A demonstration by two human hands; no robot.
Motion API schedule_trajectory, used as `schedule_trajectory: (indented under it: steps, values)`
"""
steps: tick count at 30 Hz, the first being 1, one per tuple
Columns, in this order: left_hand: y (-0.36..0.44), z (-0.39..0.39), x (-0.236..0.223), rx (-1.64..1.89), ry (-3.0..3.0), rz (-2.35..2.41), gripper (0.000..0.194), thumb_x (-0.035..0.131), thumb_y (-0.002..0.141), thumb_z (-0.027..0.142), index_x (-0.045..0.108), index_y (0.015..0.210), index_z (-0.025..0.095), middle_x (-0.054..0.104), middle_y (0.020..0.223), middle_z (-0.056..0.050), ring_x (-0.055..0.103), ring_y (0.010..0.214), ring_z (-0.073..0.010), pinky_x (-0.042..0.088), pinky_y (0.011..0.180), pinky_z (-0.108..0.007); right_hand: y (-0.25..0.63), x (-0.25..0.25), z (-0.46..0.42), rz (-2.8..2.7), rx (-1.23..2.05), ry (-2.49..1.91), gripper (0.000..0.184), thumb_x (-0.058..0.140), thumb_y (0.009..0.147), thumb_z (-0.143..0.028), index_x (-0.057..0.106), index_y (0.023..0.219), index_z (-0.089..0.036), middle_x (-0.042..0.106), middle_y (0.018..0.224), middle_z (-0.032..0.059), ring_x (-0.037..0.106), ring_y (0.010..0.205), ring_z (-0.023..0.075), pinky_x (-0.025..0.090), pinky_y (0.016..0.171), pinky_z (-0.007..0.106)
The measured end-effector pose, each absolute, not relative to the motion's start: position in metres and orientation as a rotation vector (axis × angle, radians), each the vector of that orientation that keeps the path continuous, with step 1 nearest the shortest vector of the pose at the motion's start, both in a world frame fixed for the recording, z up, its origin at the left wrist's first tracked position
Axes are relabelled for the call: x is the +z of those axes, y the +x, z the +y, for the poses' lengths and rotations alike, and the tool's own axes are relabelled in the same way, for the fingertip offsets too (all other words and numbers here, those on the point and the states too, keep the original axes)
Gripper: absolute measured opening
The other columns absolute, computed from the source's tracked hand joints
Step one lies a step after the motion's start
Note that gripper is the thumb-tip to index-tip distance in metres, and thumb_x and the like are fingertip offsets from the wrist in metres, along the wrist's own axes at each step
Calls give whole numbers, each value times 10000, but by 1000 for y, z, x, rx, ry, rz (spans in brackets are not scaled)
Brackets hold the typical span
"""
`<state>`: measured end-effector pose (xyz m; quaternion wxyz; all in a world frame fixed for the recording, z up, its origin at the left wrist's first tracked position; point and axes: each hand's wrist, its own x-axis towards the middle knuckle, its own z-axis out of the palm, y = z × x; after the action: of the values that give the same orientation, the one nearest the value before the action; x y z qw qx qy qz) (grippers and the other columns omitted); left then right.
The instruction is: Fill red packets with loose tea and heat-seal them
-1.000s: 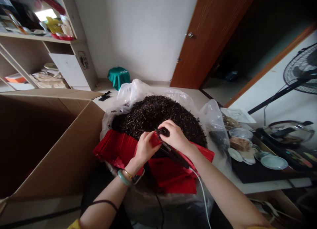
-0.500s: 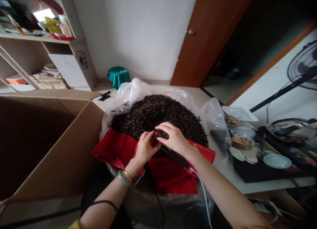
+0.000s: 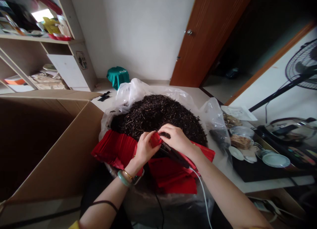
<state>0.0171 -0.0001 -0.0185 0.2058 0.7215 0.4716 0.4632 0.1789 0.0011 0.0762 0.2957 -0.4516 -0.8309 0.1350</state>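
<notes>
My left hand point(image 3: 145, 147) is closed on a small red packet point(image 3: 155, 139) held above the front of a heap of dark dried tea leaves point(image 3: 158, 112). My right hand point(image 3: 177, 139) is closed at the packet's upper right edge, thumb and fingertips together there. Dark leaf-like bits show between that thumb and the fingers; whether they are held or lie behind is unclear. A fanned row of red packets point(image 3: 115, 148) lies by my left wrist, and another red pile point(image 3: 170, 179) lies below my hands. Under my right wrist is a dark elongated device point(image 3: 177, 156) with a white cable.
Clear plastic sheeting point(image 3: 133, 90) surrounds the heap. A large open cardboard box point(image 3: 59, 156) stands at the left. On the right, a table holds dishes point(image 3: 276, 159), jars and an appliance. A green-covered stool point(image 3: 118, 77) stands near the wall; a fan point(image 3: 303, 65) is far right.
My right fingers have drawn closer together at the packet's edge. More of the packet's red face now shows, and less dark matter is visible at it. My left hand has barely moved.
</notes>
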Motion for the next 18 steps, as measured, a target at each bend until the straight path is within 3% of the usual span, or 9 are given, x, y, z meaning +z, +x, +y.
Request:
schedule_trajectory:
  steps: [18]
  values:
    - [17,-3,-20,1254,2058,1404,695,751,676,255,449,1301,222,571,1065,-71,579,986,-244,517,844,-379,176,78,4,-2254,427,-1188,240,629,735,12,683,858,-187,686,907,34,659,866,171,511,833,303]
